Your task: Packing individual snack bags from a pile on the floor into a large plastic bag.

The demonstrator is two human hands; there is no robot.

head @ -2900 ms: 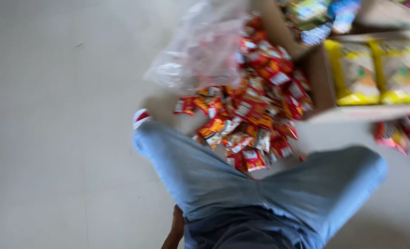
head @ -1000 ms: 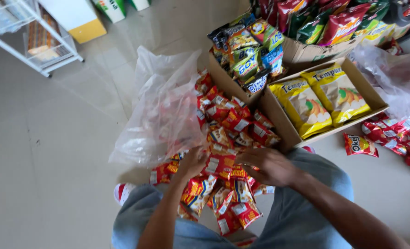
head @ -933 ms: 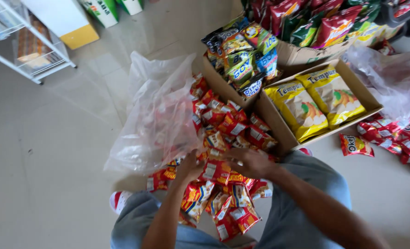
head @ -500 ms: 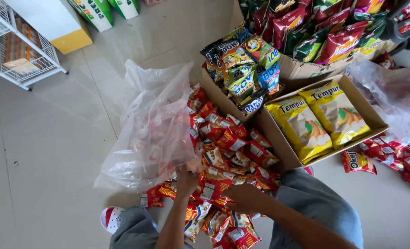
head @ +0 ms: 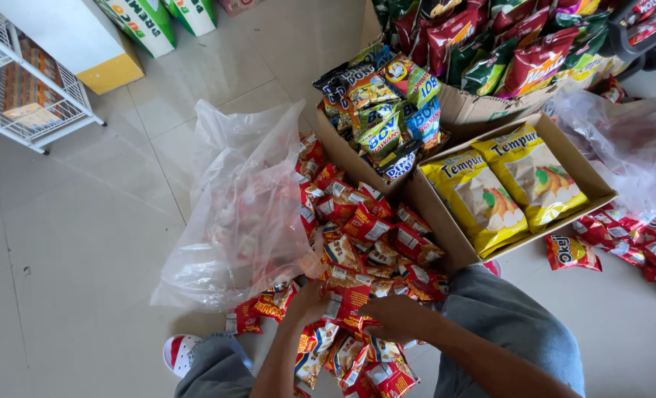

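Apparently gathered red snack packets (head: 365, 225) off the floor pile. Clutched packets with left hand (head: 309, 302) and right hand (head: 390, 318) alike. Likely needed a steady lift clear of the plastic bag (head: 243, 214).

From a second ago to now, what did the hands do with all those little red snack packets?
Both hands slid a little down the pile toward the person. The left hand and right hand now rest close together on the red snack packets, gathering some; whether either grip closed on one cannot be told. The clear plastic bag still lies left of the pile, and the cardboard box of yellow bags stays put.
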